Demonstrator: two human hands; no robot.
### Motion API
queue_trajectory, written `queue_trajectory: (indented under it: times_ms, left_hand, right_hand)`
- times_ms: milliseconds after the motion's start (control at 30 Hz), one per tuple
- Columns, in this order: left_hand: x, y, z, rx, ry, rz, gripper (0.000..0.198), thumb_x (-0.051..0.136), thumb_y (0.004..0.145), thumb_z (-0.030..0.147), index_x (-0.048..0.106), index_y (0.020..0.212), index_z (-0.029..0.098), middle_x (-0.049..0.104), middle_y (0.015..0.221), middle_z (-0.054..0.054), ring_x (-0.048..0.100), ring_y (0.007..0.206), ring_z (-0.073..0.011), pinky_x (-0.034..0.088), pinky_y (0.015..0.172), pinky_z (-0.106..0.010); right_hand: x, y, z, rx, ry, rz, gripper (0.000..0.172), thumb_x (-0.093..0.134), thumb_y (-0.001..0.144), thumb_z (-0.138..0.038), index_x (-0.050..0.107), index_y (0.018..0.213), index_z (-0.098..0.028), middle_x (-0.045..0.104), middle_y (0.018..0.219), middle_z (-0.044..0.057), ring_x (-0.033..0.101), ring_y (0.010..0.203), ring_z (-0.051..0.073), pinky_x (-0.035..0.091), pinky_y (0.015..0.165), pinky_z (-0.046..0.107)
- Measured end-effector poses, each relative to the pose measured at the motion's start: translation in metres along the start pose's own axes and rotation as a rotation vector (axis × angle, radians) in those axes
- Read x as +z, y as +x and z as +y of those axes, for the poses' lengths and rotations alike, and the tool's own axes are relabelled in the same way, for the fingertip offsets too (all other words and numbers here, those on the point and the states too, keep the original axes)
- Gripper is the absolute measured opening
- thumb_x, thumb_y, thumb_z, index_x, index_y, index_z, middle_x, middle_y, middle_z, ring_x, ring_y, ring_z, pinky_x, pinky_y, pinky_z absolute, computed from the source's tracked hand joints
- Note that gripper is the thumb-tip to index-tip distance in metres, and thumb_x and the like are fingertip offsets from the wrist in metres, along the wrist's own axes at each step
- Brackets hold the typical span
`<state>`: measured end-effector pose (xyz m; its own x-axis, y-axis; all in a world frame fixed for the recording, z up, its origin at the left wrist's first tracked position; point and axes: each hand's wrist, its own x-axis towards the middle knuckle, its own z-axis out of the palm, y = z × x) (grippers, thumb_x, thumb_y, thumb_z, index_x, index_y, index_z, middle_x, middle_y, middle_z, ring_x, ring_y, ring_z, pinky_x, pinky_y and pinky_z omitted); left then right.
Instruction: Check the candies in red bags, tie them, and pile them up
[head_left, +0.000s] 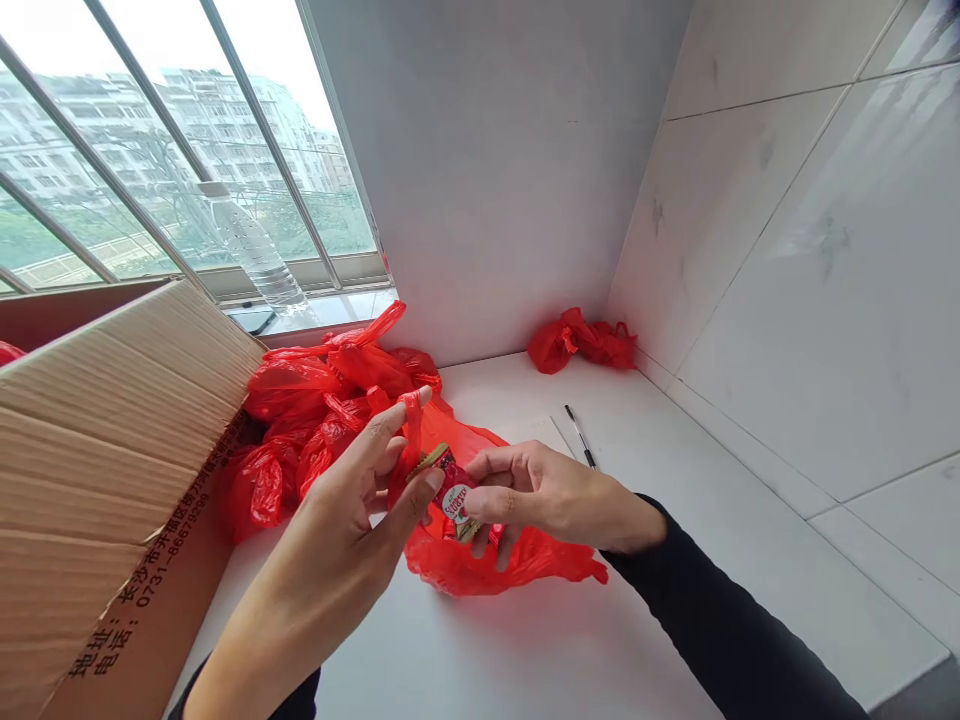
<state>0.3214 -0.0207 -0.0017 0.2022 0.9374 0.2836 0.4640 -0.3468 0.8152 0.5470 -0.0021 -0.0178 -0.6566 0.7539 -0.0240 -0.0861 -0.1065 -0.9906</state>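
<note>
A wrapped candy [454, 500], dark red with gold ends and a round white label, is pinched between the thumb and fingers of my right hand [536, 495]. My left hand [375, 500] has a handle of a red plastic bag [465, 570] looped over its index finger, and its thumb lies by the candy's gold end. Below both hands the bag spreads open on the white surface. More red wrappers show in its mouth, partly hidden by my right fingers.
Several tied red bags [300, 420] are heaped at the left, beside an open cardboard box [127, 420]. Two red bags [581, 340] sit in the back corner. A pen [580, 438] lies beyond my right hand. On the windowsill stands a water bottle [255, 250] near a phone [255, 320].
</note>
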Motion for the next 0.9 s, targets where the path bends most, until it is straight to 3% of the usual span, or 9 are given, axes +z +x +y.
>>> queue_trajectory:
  times_ms: [133,233,500,667,900]
  left_hand:
    - [-0.001,-0.001,-0.001,-0.040,-0.019,-0.055,0.060,0.064,0.098,0.051,0.046,0.154,0.040,0.073,0.108,-0.005,0.073,0.092,-0.0235,0.063,0.069,-0.031]
    - [-0.001,-0.002,0.001,-0.042,-0.042,-0.053,0.058,0.063,0.097,0.055,0.047,0.152,0.040,0.073,0.111,-0.005,0.073,0.090,-0.0217,0.062,0.068,-0.030]
    - [-0.001,0.000,0.001,0.009,-0.084,-0.028,0.059,0.065,0.098,0.042,0.049,0.154,0.035,0.076,0.105,-0.007,0.072,0.078,-0.0202,0.060,0.060,-0.030]
    - [0.000,0.000,0.004,0.001,-0.029,-0.059,0.063,0.065,0.098,0.043,0.044,0.157,0.038,0.075,0.096,-0.002,0.069,0.070,-0.0174,0.054,0.054,-0.026]
    - [0.000,-0.001,0.007,-0.021,-0.010,-0.086,0.063,0.060,0.100,0.050,0.040,0.159,0.037,0.071,0.095,-0.002,0.067,0.072,-0.0156,0.055,0.058,-0.026]
  right_hand:
    - [0.002,0.002,0.005,-0.045,0.005,0.038,0.030,0.083,0.089,-0.044,0.070,0.096,-0.018,0.074,0.090,0.002,0.070,0.082,0.014,0.056,0.068,0.023]
    - [0.003,0.003,0.006,-0.054,0.029,0.025,0.030,0.083,0.089,-0.043,0.071,0.096,-0.017,0.074,0.090,0.003,0.071,0.082,0.014,0.057,0.071,0.024]
    - [0.001,0.004,0.006,-0.082,0.023,-0.069,0.054,0.057,0.100,-0.068,0.071,0.094,-0.016,0.071,0.090,0.006,0.067,0.075,0.015,0.059,0.065,0.026]
    - [0.006,0.005,0.010,-0.007,0.039,-0.026,0.037,0.086,0.085,-0.045,0.069,0.103,-0.018,0.071,0.089,0.002,0.067,0.078,0.014,0.057,0.068,0.025]
    - [0.005,0.005,0.010,0.015,0.103,-0.077,0.031,0.086,0.085,-0.041,0.070,0.096,-0.016,0.072,0.087,0.002,0.068,0.069,0.012,0.058,0.070,0.026]
